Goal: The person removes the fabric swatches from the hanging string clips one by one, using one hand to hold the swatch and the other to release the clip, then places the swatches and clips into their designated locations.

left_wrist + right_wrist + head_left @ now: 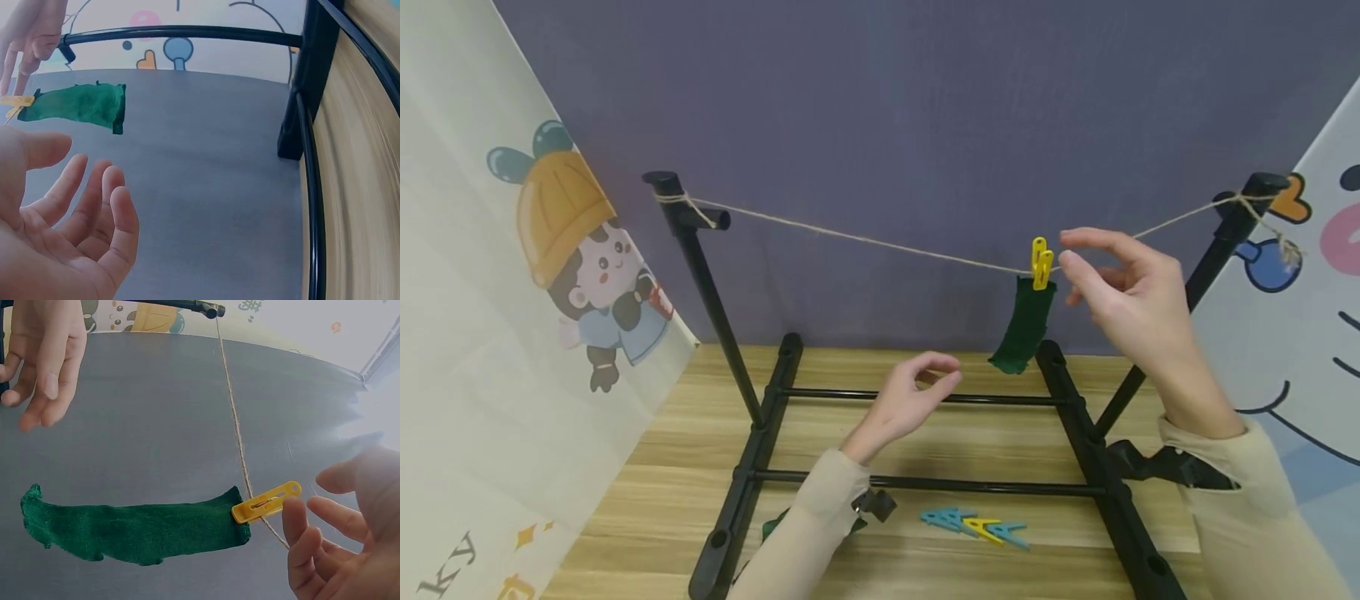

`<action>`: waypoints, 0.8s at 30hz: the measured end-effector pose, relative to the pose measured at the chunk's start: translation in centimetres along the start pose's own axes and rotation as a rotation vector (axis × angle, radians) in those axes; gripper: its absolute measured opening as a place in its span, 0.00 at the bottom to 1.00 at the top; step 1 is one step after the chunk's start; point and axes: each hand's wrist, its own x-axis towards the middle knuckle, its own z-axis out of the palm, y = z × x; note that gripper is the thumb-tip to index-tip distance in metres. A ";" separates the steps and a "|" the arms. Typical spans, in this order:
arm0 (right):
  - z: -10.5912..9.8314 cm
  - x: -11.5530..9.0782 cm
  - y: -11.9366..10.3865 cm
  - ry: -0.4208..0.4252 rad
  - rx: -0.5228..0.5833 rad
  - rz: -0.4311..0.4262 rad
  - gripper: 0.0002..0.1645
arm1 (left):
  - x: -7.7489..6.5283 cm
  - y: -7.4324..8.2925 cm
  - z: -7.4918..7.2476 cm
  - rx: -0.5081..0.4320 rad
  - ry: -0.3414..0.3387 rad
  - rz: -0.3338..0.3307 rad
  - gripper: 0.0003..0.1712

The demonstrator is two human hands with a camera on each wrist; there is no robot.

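A strip of dark green cloth [1024,329] hangs from the twine [850,240], fixed at its top by a yellow clothespin [1041,264]. Just right of the clothespin is my right hand [1131,292], thumb and fingers parted and holding nothing. In the right wrist view the fingertips stand close to the handle end of the clothespin [269,501]; whether one touches it I cannot tell. My left hand [913,396] hovers lower and to the left of the cloth, fingers loosely bent. Its palm shows bare in the left wrist view, below the green cloth [81,106].
A black frame with two uprights [715,308] carries the twine between their tops. On the wooden table [647,492], several blue and yellow clothespins [973,525] lie near the lower crossbar [985,485]. More green cloth [772,525] shows partly beneath my left forearm. Behind stands a grey panel [880,108].
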 end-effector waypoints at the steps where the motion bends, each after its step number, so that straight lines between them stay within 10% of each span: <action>1: 0.0 0.1 -0.1 -0.003 -0.002 0.003 0.20 | 0.1 0.1 0.1 -0.002 0.003 0.005 0.16; 24: 0.4 1.4 -0.7 -0.126 -0.078 0.117 0.25 | 3.1 1.8 2.0 -0.055 -0.016 0.017 0.19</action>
